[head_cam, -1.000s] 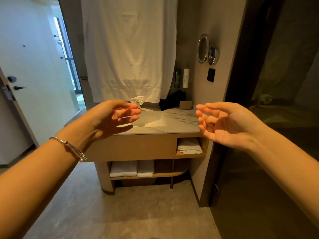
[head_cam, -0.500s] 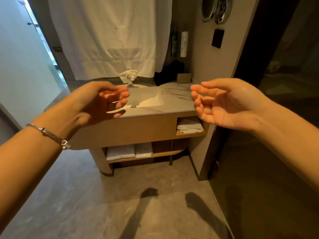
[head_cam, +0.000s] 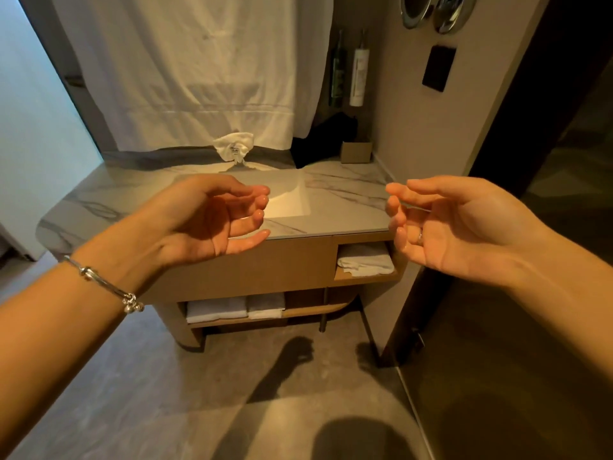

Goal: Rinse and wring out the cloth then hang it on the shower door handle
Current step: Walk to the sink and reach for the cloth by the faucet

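While both hands [head_cam: 212, 220] [head_cam: 454, 227] hover loosely curled and empty — cloth [head_cam: 234, 149] sits on the tap, upper centre — grabbing it looks next.

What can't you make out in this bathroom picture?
Head view only:
- Tap under the small white cloth: the cloth wraps it, so only a bit of metal shows.
- Round wall mirror: cut off by the top edge.
- Two wall bottles: labels too small to read.
- Shower door handle: not in view.
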